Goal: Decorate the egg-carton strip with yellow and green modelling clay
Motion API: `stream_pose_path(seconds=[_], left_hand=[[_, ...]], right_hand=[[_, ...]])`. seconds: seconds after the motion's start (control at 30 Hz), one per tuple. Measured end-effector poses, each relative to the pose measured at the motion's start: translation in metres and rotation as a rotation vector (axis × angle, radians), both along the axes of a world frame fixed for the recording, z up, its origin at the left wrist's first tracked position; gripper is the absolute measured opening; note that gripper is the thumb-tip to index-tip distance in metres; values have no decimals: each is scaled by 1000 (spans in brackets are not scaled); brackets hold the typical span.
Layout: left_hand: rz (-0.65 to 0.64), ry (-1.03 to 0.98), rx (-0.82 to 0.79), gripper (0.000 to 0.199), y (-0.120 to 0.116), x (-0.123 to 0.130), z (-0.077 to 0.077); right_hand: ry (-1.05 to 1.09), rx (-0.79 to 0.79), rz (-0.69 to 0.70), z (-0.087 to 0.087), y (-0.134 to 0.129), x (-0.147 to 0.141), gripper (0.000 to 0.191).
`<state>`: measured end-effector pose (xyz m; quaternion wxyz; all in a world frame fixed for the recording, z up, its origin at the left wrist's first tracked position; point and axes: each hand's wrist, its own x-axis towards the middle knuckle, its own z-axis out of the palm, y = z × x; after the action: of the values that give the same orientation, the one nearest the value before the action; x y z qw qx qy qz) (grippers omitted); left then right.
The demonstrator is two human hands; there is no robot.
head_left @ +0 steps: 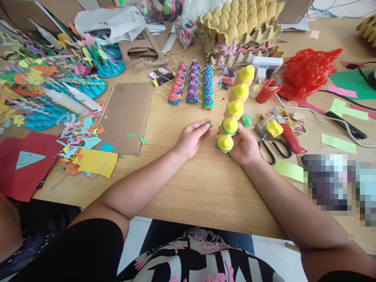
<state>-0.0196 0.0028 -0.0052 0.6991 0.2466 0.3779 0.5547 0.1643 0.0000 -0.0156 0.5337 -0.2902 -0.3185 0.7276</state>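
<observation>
My right hand [245, 145] holds an egg-carton strip [235, 111] by its near end, tilted above the table. Its row of humps is capped in yellow clay, and green clay edges the two humps nearest me. Just left of it, my left hand [192, 138] pinches a small bit of green clay [210, 122] between thumb and forefinger, apart from the strip. Beside my right fingers lies a green clay lump [247, 120]. A yellow clay lump [275, 128] sits farther right, near black-handled scissors [273, 145].
Finished caterpillar-like carton strips [192, 82] stand beyond my hands. Stacked egg trays [235, 27] rise at the back. Right are a red cup [268, 92], a red-handled cutter [292, 137] and a red bag [308, 74]. Cardboard [126, 113] and paper crafts [67, 86] lie left.
</observation>
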Motion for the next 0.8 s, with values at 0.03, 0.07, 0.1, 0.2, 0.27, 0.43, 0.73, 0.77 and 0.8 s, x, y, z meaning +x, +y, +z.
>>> stream_pose_path(seconds=[0.03, 0.07, 0.1, 0.2, 0.27, 0.43, 0.73, 0.77, 0.8], left_hand=[[3, 4, 5, 17, 0, 0, 0], [4, 9, 10, 18, 0, 0, 0], [3, 12, 13, 18, 0, 0, 0], [-9, 18, 12, 15, 0, 0, 1], [-8, 19, 17, 12, 0, 0, 1], [5, 36, 12, 10, -2, 0, 2], [40, 8, -14, 18, -2, 1, 3], [41, 4, -3, 22, -2, 1, 3], [40, -2, 9, 25, -3, 1, 2]], right_hand=[[8, 3, 4, 0, 0, 0, 32], [12, 2, 5, 0, 0, 0, 32], [13, 0, 5, 0, 0, 0, 31], [8, -13, -11, 1, 0, 0, 31], [16, -25, -25, 1, 0, -1, 29], [8, -20, -22, 2, -1, -1, 31], [16, -40, -21, 2, 0, -1, 30], [21, -42, -22, 1, 0, -1, 29], [26, -45, -23, 1, 0, 0, 28]])
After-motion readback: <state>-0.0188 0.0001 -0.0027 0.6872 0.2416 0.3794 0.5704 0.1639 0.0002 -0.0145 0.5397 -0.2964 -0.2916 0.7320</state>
